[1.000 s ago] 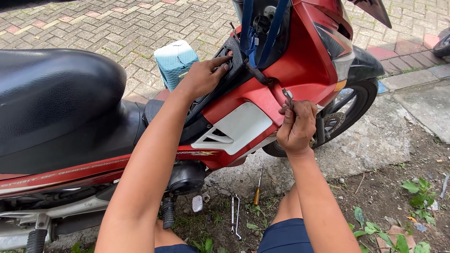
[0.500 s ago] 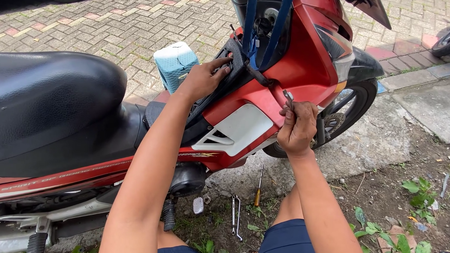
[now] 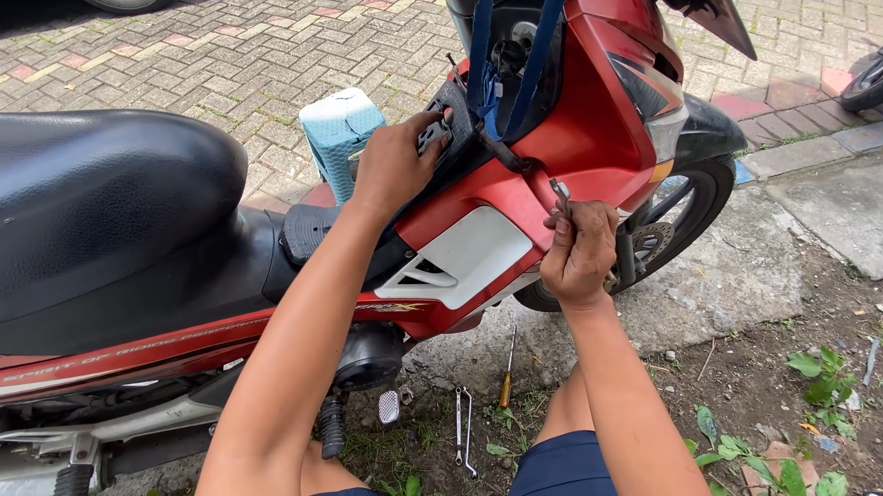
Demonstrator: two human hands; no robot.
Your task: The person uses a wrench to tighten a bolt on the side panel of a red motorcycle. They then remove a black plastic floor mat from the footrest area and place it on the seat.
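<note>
Red scooter [image 3: 583, 116] stands on brick paving, leg shield facing the camera; left hand [image 3: 397, 163] grips the black inner panel [image 3: 446, 131] near the blue straps [image 3: 512, 55]; right hand [image 3: 580, 253] is clenched round a small metal tool [image 3: 560, 192], tip against the red fairing; screwdriver [image 3: 507, 373] and two wrenches [image 3: 463, 430] lie on the ground below; blue container [image 3: 340, 135] sits behind the footboard.

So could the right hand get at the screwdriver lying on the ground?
Probably yes: the screwdriver lies uncovered below the right hand, but that hand's grip already holds a small metal tool.
</note>
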